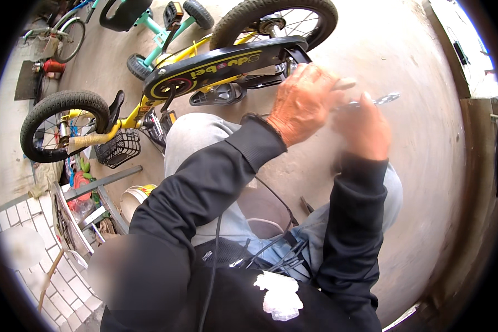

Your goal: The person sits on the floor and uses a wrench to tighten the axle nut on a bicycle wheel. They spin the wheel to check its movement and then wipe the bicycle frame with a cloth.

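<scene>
My left hand (304, 105) is beside the rear-wheel end of a yellow child's bicycle, at the end of its black chain guard (227, 62). Its fingers are curled and point right; what they grip, if anything, is hidden. Close to its right, my right hand (366, 128), smeared by motion, is closed around a slim silvery metal tool (390, 99) with dark spots or holes. The tool's kind is unclear. One tyre (329, 22) stands beyond my left hand. The black saddle (220, 95) lies low, near the floor.
The bicycle's other wheel (33, 119) and black basket (118, 148) are at left. Behind it stands a turquoise-framed ride-on (159, 37). A white bucket (131, 199) and a metal frame (105, 182) are at lower left. A wall (484, 160) edges the right.
</scene>
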`<act>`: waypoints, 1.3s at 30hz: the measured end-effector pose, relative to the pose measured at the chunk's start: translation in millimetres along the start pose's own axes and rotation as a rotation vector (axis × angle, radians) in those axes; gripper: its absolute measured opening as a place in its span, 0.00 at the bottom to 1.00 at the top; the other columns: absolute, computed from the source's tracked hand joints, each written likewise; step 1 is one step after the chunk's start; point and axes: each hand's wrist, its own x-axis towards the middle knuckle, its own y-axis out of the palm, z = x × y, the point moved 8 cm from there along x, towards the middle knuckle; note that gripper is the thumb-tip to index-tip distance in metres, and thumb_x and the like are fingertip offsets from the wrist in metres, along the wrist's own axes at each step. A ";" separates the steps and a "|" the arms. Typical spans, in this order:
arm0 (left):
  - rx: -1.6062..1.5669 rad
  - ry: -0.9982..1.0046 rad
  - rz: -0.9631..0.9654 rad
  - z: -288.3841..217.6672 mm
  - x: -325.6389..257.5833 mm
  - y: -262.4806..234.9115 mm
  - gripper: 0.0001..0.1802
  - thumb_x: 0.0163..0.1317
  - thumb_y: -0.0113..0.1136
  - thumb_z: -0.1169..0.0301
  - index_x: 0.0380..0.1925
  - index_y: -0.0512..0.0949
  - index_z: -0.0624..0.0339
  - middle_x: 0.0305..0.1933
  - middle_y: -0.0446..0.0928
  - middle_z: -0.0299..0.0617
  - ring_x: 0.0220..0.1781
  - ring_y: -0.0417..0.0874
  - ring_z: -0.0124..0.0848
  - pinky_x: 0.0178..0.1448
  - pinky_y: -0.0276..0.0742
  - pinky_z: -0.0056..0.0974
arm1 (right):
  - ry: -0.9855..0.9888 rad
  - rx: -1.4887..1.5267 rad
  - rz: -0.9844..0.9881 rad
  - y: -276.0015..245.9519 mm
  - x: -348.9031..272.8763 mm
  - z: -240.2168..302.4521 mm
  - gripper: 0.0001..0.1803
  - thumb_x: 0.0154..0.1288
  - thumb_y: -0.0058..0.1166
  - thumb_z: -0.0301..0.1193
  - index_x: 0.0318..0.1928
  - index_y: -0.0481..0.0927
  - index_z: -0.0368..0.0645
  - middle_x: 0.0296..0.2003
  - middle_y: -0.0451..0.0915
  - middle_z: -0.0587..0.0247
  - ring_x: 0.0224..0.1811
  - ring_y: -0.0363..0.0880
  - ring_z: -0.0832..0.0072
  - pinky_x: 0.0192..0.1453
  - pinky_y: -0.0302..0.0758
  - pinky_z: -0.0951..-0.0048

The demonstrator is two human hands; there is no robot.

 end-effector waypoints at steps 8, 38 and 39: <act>0.084 -0.197 0.151 33.9 -33.9 -9.8 0.11 0.56 0.60 0.71 0.40 0.78 0.61 0.40 0.75 0.46 0.42 0.77 0.44 0.45 0.74 0.42 | -0.033 -0.109 0.016 12.5 -1.4 -0.2 0.16 0.67 0.51 0.39 0.40 0.73 0.35 0.29 0.78 0.57 0.23 0.79 0.74 0.25 0.81 0.74; -0.032 -0.098 0.233 -3.0 20.6 26.7 0.11 0.62 0.55 0.66 0.38 0.76 0.62 0.37 0.77 0.50 0.43 0.78 0.47 0.43 0.74 0.44 | -0.068 -0.003 -0.019 -23.2 -16.2 18.3 0.22 0.67 0.48 0.44 0.41 0.73 0.34 0.35 0.81 0.52 0.25 0.78 0.72 0.29 0.78 0.73; -0.095 -0.079 0.204 -0.7 16.9 22.1 0.11 0.63 0.54 0.66 0.40 0.76 0.62 0.38 0.77 0.50 0.43 0.78 0.47 0.44 0.74 0.44 | -0.071 0.002 -0.026 -24.2 -17.1 19.3 0.22 0.67 0.48 0.44 0.41 0.73 0.34 0.35 0.80 0.52 0.25 0.78 0.73 0.29 0.78 0.73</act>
